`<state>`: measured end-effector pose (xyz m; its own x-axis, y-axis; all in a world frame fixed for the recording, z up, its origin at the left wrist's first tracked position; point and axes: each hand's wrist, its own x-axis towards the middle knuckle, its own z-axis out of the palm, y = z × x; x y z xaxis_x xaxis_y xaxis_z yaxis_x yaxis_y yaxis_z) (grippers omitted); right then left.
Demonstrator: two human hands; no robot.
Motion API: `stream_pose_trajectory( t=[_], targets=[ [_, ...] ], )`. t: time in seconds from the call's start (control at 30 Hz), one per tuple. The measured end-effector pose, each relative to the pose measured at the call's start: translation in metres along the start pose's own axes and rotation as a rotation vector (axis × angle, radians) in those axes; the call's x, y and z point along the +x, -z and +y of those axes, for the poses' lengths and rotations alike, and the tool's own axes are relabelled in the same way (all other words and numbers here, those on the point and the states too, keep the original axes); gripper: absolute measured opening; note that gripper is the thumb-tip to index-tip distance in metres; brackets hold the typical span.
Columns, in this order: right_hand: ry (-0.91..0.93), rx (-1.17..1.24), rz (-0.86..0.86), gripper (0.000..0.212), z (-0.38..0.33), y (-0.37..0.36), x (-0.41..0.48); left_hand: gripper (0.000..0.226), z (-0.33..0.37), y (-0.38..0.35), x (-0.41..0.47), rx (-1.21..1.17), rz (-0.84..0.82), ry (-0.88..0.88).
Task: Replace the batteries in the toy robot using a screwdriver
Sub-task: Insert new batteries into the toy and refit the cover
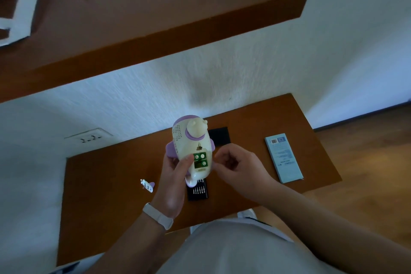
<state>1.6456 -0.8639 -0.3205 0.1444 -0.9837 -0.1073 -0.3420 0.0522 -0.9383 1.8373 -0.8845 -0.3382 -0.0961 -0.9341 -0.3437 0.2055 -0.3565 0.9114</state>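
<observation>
At frame centre the left hand [175,176] grips the toy robot [191,147], green batteries [200,160] exposed; the right hand [235,167] is loosely curled beside it, apparently empty, above the bench [106,184]

The scene is dim and bluish, with soft daylight that seems to come from the right, where the wooden floor [367,162] glows warmest. A blurred grey shadow smudges the white wall [222,78] above the low table [106,184]. Detail is soft throughout, and the wide lens bends the shelf [155,29] edges and slants the wall.
</observation>
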Motion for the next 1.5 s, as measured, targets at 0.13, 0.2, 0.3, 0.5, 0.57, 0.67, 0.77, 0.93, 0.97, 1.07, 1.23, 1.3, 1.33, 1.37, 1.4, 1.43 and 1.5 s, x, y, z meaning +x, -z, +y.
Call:
stream_pose_trajectory(
  t=[0.13, 0.2, 0.3, 0.5, 0.57, 0.67, 0.77, 0.93, 0.97, 1.07, 1.23, 1.3, 1.33, 1.37, 1.4, 1.43, 1.5],
  targets=[
    [-0.216, -0.109, 0.041, 0.012, 0.052, 0.011, 0.005, 0.054, 0.002, 0.001, -0.001, 0.006, -0.02, 0.009],
    [-0.34, -0.211, 0.002, 0.011, 0.085, 0.014, 0.01, 0.053, 0.002, 0.001, -0.002, 0.014, -0.033, -0.006],
    [-0.471, -0.349, -0.077, 0.01, 0.125, 0.011, 0.015, 0.047, 0.001, 0.003, -0.005, 0.051, -0.027, -0.01],
    [-0.492, -0.441, -0.115, 0.024, 0.148, -0.013, 0.035, 0.045, 0.0, 0.009, -0.01, 0.023, 0.018, 0.022],
    [-0.477, -0.497, -0.111, 0.03, 0.144, -0.023, 0.043, 0.05, 0.002, 0.01, -0.011, 0.012, 0.033, 0.035],
    [-0.473, -0.579, -0.141, 0.035, 0.14, -0.035, 0.052, 0.061, 0.005, 0.012, -0.012, 0.007, 0.063, 0.045],
    [-0.467, -0.608, -0.164, 0.024, 0.142, -0.038, 0.056, 0.068, 0.008, 0.014, -0.013, -0.002, 0.074, 0.042],
    [-0.446, -0.583, -0.19, 0.017, 0.142, -0.03, 0.051, 0.077, 0.014, 0.015, -0.012, -0.023, 0.03, 0.017],
    [-0.439, -0.556, -0.201, 0.016, 0.14, -0.028, 0.048, 0.077, 0.015, 0.015, -0.011, -0.023, 0.023, 0.014],
    [-0.401, -0.431, -0.236, 0.012, 0.128, -0.023, 0.037, 0.075, 0.017, 0.012, -0.009, -0.033, -0.003, -0.008],
    [-0.329, -0.297, -0.159, 0.008, 0.092, -0.011, 0.02, 0.048, 0.018, 0.005, -0.004, -0.056, -0.128, -0.065],
    [-0.307, -0.253, -0.119, 0.008, 0.077, -0.003, 0.015, 0.047, 0.016, 0.003, 0.0, -0.075, -0.143, -0.066],
    [-0.3, -0.23, -0.104, 0.007, 0.071, 0.002, 0.013, 0.049, 0.015, 0.001, 0.001, -0.083, -0.148, -0.063],
    [-0.294, -0.207, -0.088, 0.008, 0.064, 0.007, 0.01, 0.051, 0.014, -0.001, 0.002, -0.085, -0.156, -0.059],
    [-0.284, -0.182, -0.069, 0.01, 0.058, 0.011, 0.008, 0.051, 0.014, -0.003, 0.004, -0.082, -0.16, -0.051],
    [-0.27, -0.157, -0.048, 0.013, 0.051, 0.016, 0.006, 0.048, 0.013, -0.004, 0.006, -0.078, -0.156, -0.041],
    [-0.23, -0.129, 0.004, 0.023, 0.039, 0.023, 0.001, 0.044, 0.012, -0.008, 0.01, -0.071, -0.156, -0.023]
  ],
)
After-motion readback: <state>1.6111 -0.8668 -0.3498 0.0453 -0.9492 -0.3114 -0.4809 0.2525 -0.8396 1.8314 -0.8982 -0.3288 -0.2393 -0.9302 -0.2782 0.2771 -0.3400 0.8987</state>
